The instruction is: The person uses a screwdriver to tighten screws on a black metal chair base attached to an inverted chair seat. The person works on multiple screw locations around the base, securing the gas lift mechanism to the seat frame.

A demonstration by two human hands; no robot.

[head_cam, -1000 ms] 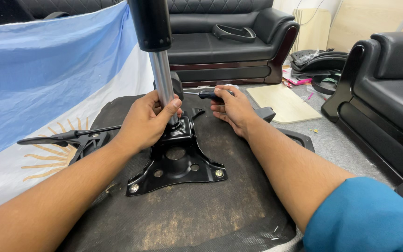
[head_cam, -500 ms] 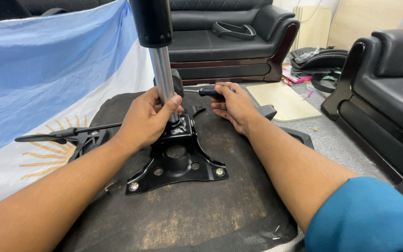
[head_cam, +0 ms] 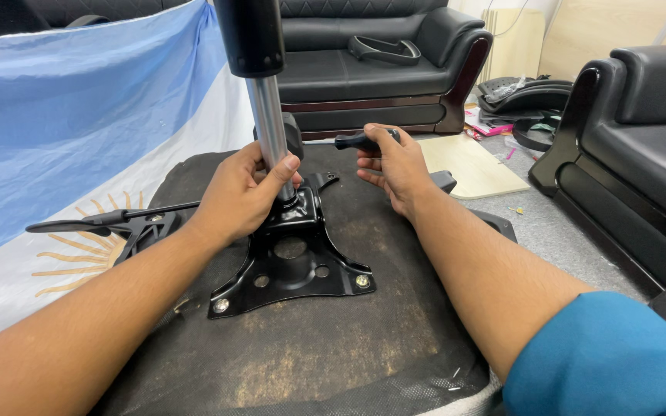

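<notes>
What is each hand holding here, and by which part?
Left hand grips the metal cylinder near its base. Right hand holds the black lever handle at its end.

You have one black mounting plate (head_cam: 290, 258) in front of you, with one chrome gas cylinder (head_cam: 270, 127) rising from it. Two levers: one long lever (head_cam: 109, 221) left of the plate, one short lever (head_cam: 356, 141) behind it. Three bolts show on the plate. Two black sofas stand beyond.

Mounting plate (head_cam: 290, 266) sits on seat underside (head_cam: 310, 354), sofa (head_cam: 379, 69) behind.
</notes>
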